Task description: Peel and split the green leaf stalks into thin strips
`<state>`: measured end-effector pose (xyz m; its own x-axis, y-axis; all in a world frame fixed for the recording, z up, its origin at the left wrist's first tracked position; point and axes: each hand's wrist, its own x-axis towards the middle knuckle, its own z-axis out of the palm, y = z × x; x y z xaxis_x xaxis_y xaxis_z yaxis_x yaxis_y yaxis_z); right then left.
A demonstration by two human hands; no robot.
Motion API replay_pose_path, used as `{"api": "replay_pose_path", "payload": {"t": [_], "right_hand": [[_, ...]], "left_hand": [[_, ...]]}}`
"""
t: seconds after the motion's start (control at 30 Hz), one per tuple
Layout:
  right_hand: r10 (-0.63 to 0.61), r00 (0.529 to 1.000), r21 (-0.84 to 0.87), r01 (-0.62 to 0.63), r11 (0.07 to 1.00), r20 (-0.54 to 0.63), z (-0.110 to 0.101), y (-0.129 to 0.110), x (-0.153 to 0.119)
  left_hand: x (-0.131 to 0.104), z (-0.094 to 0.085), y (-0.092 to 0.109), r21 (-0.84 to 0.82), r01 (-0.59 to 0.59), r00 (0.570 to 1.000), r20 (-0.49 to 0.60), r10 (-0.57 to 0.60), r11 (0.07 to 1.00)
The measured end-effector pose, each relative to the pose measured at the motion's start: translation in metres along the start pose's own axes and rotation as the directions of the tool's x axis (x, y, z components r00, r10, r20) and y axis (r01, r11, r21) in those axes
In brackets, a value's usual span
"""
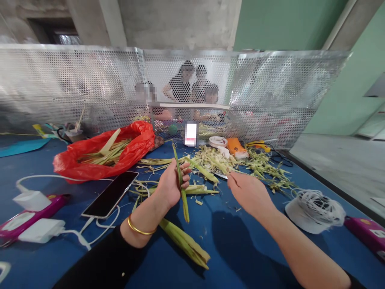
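A long green strip of leaf or husk (184, 200) lies across the palm of my left hand (174, 182), whose fingers curl round it. My right hand (248, 188) is closed at the edge of the plant pile, by a metal blade (221, 176); its fingertips are partly hidden, and I cannot make out what they hold. Pale shredded pieces (207, 156) and green stalks lie beyond both hands. Below my left wrist a thicker green husk bundle (185, 243) rests on the blue table (228, 265).
A red plastic bag (69, 162) with dry strips stands at the left, near a phone (111, 194), cables and chargers. At the right are green trimmings (264, 166) and a bundle of white string (319, 208). People sit and stand behind a perforated metal screen (270, 88).
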<state>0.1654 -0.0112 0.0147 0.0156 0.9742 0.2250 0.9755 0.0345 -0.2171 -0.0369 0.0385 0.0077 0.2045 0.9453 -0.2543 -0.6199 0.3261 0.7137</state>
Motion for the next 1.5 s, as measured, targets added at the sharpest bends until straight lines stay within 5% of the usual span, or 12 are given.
{"api": "replay_pose_path", "payload": {"t": [0.17,0.27,0.37,0.47,0.53,0.63,0.8,1.03,1.13,1.27,1.37,1.5], "right_hand": [[-0.042,0.959,-0.181,0.096,0.979,0.280,0.006,0.008,0.000],[-0.092,0.982,-0.140,0.116,0.983,0.168,0.010,0.002,-0.002],[-0.158,0.987,0.188,0.155,0.970,0.000,0.018,-0.011,-0.007],[-0.237,0.966,0.656,0.113,0.746,0.102,0.033,-0.024,-0.015],[-0.262,0.951,0.780,0.039,0.625,0.163,0.043,-0.030,-0.019],[-0.223,0.959,0.810,-0.011,0.587,0.175,0.051,-0.031,-0.020],[-0.161,0.982,0.820,0.011,0.572,0.099,0.044,-0.026,-0.015],[-0.265,0.911,0.949,-0.303,0.089,0.316,0.038,-0.026,-0.013],[-0.292,0.889,0.930,-0.368,0.004,0.353,0.036,-0.026,-0.014],[-0.256,0.907,0.941,-0.307,0.140,0.334,0.036,-0.030,-0.016],[-0.131,0.953,0.905,-0.209,0.371,0.274,0.039,-0.032,-0.017],[-0.028,0.998,0.719,-0.017,0.694,0.051,0.040,-0.031,-0.018]], "left_hand": [[-0.005,0.005,-0.003,-0.014,-0.048,0.997,0.062,0.049,0.999],[-0.009,0.010,-0.008,-0.056,-0.029,0.996,0.085,0.034,0.998],[-0.014,0.016,-0.015,-0.092,-0.015,0.997,0.068,0.021,0.996],[-0.018,0.019,-0.023,-0.110,-0.025,0.998,0.059,0.032,0.994],[-0.018,0.019,-0.028,-0.103,-0.039,0.996,0.074,0.047,0.994],[-0.017,0.015,-0.032,-0.017,-0.080,0.989,0.125,0.082,0.997],[-0.017,0.011,-0.034,0.417,-0.165,0.985,0.109,0.131,0.894],[-0.016,0.010,-0.035,0.363,-0.138,0.986,0.139,0.093,0.921],[-0.016,0.010,-0.036,0.356,-0.126,0.986,0.148,0.077,0.926],[-0.016,0.011,-0.038,0.470,-0.209,0.978,0.107,0.179,0.858],[-0.017,0.011,-0.040,0.611,-0.292,0.954,0.130,0.271,0.736],[-0.017,0.011,-0.041,0.732,-0.354,0.923,0.172,0.346,0.582]]}}
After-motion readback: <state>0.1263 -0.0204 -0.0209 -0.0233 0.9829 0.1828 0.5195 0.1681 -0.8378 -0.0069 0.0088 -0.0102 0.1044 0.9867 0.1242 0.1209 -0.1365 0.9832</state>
